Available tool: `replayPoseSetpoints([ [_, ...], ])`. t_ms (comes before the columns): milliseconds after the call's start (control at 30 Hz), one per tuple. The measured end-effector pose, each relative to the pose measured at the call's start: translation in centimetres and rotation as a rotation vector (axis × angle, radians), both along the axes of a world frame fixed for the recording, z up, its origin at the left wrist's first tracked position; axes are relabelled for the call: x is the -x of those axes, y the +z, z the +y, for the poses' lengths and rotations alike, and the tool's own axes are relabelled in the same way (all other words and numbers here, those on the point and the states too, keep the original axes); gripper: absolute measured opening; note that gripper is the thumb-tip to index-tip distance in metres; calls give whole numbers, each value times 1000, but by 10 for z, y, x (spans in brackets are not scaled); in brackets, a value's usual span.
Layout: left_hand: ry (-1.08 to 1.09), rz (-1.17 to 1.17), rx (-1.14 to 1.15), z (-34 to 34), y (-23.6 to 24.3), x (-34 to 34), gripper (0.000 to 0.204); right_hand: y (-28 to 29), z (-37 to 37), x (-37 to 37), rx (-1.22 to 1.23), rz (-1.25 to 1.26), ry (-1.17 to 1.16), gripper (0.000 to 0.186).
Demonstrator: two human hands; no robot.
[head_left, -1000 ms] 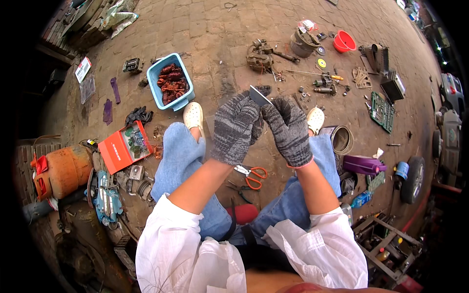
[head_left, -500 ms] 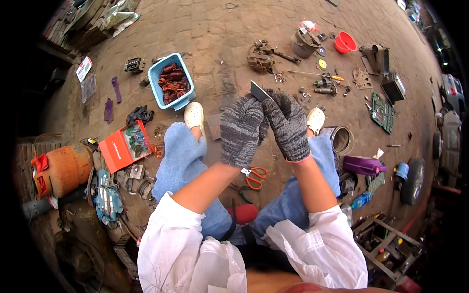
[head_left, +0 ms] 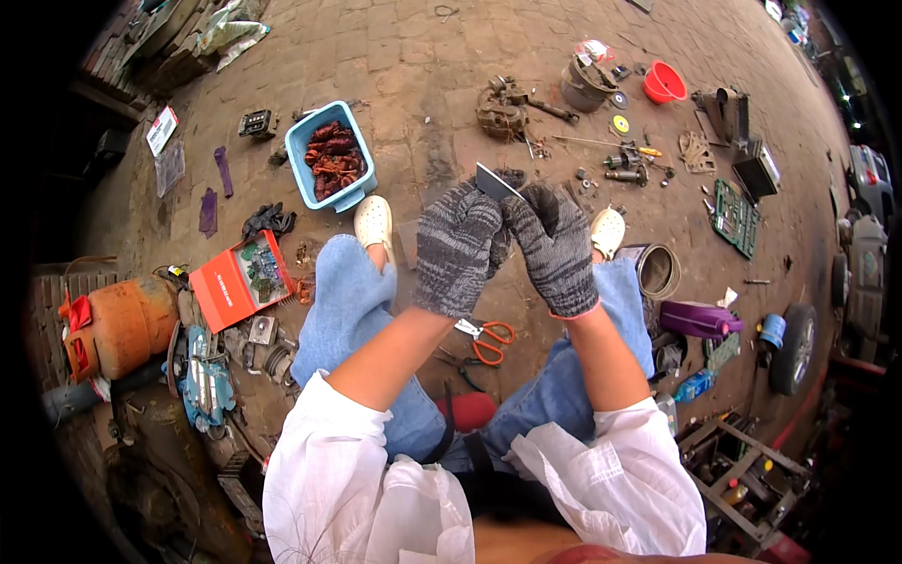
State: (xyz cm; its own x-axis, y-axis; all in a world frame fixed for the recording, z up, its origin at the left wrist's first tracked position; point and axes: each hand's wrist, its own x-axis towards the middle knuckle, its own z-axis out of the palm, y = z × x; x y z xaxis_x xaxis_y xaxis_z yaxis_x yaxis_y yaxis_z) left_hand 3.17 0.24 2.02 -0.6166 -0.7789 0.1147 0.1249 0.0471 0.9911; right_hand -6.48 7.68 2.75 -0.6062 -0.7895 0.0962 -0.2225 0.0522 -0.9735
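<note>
Both my hands wear grey-and-black knitted gloves and are raised close together in front of my knees. A thin, flat grey metal plate (head_left: pixel 496 184) sticks up between their fingertips, its pale edge slanting down to the right. My left hand (head_left: pixel 456 252) is closed at the plate's lower left side. From the right, my right hand (head_left: pixel 558 252) pinches its lower right end. Something dark shows behind the plate; gloves hide what it is. Beneath my hands, orange-handled scissors (head_left: pixel 492 344) lie on the ground beside pliers (head_left: pixel 464 369).
A blue plastic basin (head_left: pixel 366 179) of reddish-brown coiled parts stands ahead on the left. Nearer is an open orange-red box (head_left: pixel 225 289), with an orange gas cylinder (head_left: pixel 136 324) beyond it. Rightward lie metal parts, a red bowl (head_left: pixel 663 83), a green tool tray (head_left: pixel 734 218) and a wheel (head_left: pixel 795 348).
Both hands have shifted slightly, the left one leftward and down. The plate has moved a little left and lies at a flatter slant. More of the scissors shows.
</note>
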Motion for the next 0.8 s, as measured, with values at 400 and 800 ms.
replayPoseSetpoints([
  [400, 21, -31, -35, 1, -10, 0, 22, -2, -5, -1, 82, -320, 18, 19],
  [800, 8, -124, 301, -4, -5, 0, 22, -1, -1, 0, 18, -95, 24, 18],
])
